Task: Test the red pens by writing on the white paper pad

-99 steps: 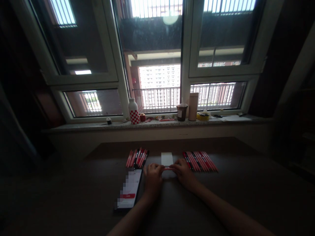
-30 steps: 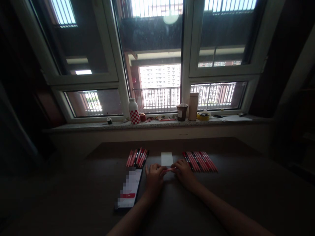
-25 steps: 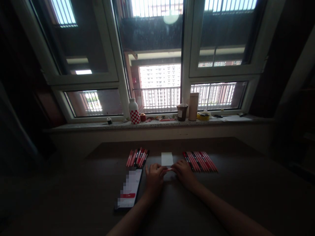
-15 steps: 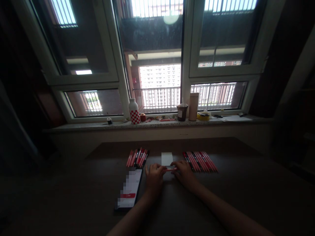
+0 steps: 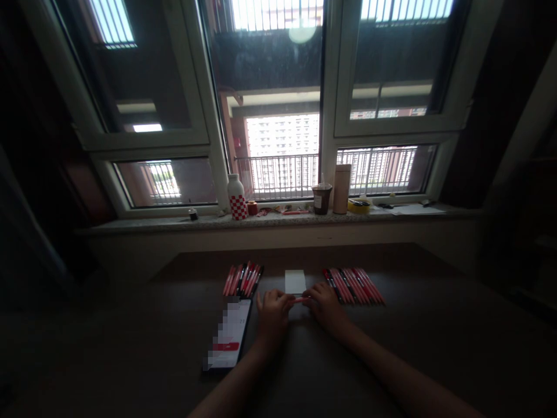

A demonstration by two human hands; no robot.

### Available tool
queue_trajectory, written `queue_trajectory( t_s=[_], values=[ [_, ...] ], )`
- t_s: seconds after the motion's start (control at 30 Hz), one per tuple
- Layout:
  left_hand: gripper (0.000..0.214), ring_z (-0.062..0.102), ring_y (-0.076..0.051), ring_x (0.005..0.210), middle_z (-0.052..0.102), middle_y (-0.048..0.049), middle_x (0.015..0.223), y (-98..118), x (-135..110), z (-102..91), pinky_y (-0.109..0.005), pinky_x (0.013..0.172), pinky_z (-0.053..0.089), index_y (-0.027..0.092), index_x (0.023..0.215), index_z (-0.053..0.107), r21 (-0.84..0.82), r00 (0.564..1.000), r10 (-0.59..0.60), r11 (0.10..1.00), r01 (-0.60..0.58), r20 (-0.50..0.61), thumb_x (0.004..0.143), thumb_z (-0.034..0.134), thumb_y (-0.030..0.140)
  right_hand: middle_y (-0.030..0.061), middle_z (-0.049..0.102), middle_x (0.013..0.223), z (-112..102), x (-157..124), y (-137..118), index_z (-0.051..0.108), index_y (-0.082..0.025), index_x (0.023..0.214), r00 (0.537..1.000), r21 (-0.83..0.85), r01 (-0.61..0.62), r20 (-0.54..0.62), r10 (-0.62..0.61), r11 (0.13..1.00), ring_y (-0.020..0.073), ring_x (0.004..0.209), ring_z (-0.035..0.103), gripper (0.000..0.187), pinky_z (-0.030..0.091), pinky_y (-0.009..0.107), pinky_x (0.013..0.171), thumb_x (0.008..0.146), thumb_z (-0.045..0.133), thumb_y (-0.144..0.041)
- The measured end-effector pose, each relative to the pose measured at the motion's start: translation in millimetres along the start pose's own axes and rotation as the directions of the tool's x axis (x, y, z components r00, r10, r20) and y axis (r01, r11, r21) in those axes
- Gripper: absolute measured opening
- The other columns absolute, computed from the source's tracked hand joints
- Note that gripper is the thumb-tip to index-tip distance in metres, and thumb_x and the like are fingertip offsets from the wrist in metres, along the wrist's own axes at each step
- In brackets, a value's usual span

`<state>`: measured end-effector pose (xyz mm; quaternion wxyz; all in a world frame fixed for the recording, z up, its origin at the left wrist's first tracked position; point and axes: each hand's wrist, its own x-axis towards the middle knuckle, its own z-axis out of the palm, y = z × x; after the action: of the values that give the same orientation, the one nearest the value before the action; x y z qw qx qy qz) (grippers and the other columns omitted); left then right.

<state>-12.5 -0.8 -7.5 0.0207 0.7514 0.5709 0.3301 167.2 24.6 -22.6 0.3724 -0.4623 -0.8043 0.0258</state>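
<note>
A pink pen point(image 5: 298, 300) lies crosswise between my hands, just in front of a small white paper pad point(image 5: 295, 281). My left hand point(image 5: 274, 313) pinches its left end, and my right hand point(image 5: 325, 306) grips the right end; the fingers cover both ends. To the left, a row of pink, red and black pens point(image 5: 243, 280) rests on the table. Another row of similar pens point(image 5: 354, 285) lies beyond my right hand. A phone point(image 5: 232, 334) with a lit, partly blurred screen is beside my left hand.
The dark table point(image 5: 391, 360) ends below a stone windowsill point(image 5: 209, 222). On the sill stand a red-and-white checked bottle point(image 5: 237, 200), a drink cup point(image 5: 321, 200), a tall tan flask point(image 5: 342, 190) and a yellow tape roll point(image 5: 359, 206).
Between my hands the pen has shifted slightly, and my right fingers have drawn a little closer around it. The pen rows and pad stay where they were.
</note>
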Motion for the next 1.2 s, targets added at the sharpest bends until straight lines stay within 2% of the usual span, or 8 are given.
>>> queue_trajectory(
  t_s=[0.23,0.3,0.4,0.43,0.63,1.0,1.2],
  values=[
    [0.025,0.052,-0.020,0.100,0.061,-0.0016,0.096,1.9,0.4,-2.2,-0.056,0.107,0.018,0.030,0.096,0.068,0.006,1.000,-0.005,1.000,0.005,0.004,0.091,0.043,0.029,0.0055,0.059,0.089,2.1,-0.4,2.2,0.068,-0.023,0.094,1.000,0.001,0.023,0.003,-0.023,1.000,0.0219,0.093,0.050,0.016,0.040,0.035,0.082,0.091,0.054,-0.028],
    [0.025,0.052,-0.020,0.100,0.061,-0.0017,0.096,2.1,0.5,-2.1,-0.056,0.107,0.018,0.030,0.097,0.068,0.001,1.000,-0.004,1.000,0.004,0.002,0.091,0.043,0.030,0.0059,0.060,0.091,2.3,-0.2,2.2,0.066,-0.023,0.102,1.000,0.012,0.022,-0.004,-0.022,1.000,0.0225,0.094,0.050,0.017,0.040,0.035,0.083,0.090,0.055,-0.027],
    [0.027,0.052,-0.020,0.100,0.061,-0.0018,0.096,1.9,0.7,-1.3,-0.056,0.107,0.017,0.030,0.099,0.067,-0.008,1.000,-0.003,1.000,0.003,0.002,0.091,0.041,0.028,0.0069,0.062,0.098,1.2,0.5,0.5,0.060,-0.020,0.113,1.000,0.041,0.004,-0.010,-0.004,0.999,0.0235,0.097,0.050,0.029,0.040,0.036,0.085,0.085,0.063,-0.024],
    [0.027,0.052,-0.020,0.099,0.061,-0.0019,0.095,1.8,0.7,-0.9,-0.056,0.107,0.017,0.030,0.099,0.067,-0.009,1.000,-0.004,1.000,0.004,0.002,0.092,0.041,0.027,0.0069,0.063,0.100,0.6,0.8,-0.5,0.059,-0.019,0.113,1.000,0.043,-0.005,-0.009,0.006,0.999,0.0236,0.097,0.050,0.030,0.040,0.037,0.086,0.084,0.065,-0.023],
    [0.027,0.052,-0.020,0.098,0.061,-0.0019,0.094,0.3,1.0,1.0,-0.056,0.107,0.017,0.030,0.098,0.067,-0.006,1.000,-0.005,1.000,0.005,-0.009,0.091,0.041,0.026,0.0031,0.063,0.090,-1.7,1.4,-4.8,0.063,-0.023,0.092,1.000,-0.013,-0.020,0.002,0.020,1.000,0.0228,0.093,0.051,0.007,0.039,0.036,0.084,0.085,0.062,-0.021],
    [0.024,0.053,-0.019,0.099,0.061,-0.0011,0.095,-1.1,1.6,1.2,-0.057,0.107,0.018,0.031,0.096,0.068,-0.001,1.000,-0.005,1.000,0.005,-0.007,0.091,0.045,0.032,0.0046,0.059,0.087,1.6,0.5,-0.7,0.067,-0.023,0.089,0.999,-0.049,0.016,-0.034,-0.018,0.999,0.0210,0.091,0.050,0.015,0.039,0.034,0.081,0.090,0.055,-0.031],
    [0.025,0.053,-0.019,0.100,0.061,-0.0012,0.095,0.7,0.8,-1.2,-0.057,0.108,0.016,0.031,0.096,0.069,-0.016,1.000,-0.014,1.000,0.014,0.005,0.091,0.044,0.032,0.0053,0.060,0.087,-0.8,0.2,-4.0,0.068,-0.021,0.087,1.000,-0.059,0.009,-0.018,-0.010,0.998,0.0218,0.093,0.050,0.017,0.039,0.035,0.083,0.092,0.053,-0.028]
  ],
)
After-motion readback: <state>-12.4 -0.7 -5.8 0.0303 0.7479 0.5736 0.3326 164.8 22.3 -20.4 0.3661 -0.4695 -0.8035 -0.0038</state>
